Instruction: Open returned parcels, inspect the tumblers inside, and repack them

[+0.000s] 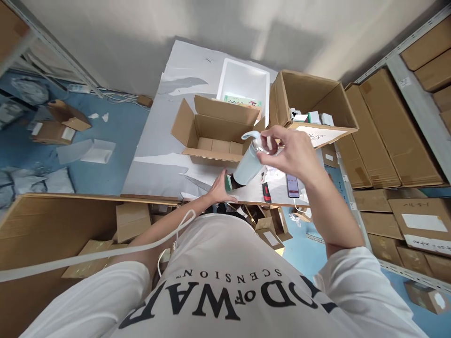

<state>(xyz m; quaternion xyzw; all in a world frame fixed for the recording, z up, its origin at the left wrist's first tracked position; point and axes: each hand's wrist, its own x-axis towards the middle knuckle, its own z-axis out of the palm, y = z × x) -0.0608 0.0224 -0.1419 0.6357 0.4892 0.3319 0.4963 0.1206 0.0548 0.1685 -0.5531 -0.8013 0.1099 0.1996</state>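
Pale-blue bottle, one, with a loop at its cap: tilted, top leaning right, above the near edge of the table and in front of the open carton. Our right hand grips it at the cap end, thumb and fingers closed about the top.

Green box, one, small, dark at the opening: at the bottle's lower end. Our left hand holds it between thumb and fingers; whether the bottle's base sits inside, we cannot tell.

Open carton, one, brown, flaps raised: on the grey-white table, just beyond the bottle.

White bin, one: behind the carton, printed items inside.

Large box, one, cardboard: right of the bin, small packets within.

Red-and-black tool, one: near the table edge, right of the bottle.

Phone, one, screen lit, white cable attached: right of the tool.
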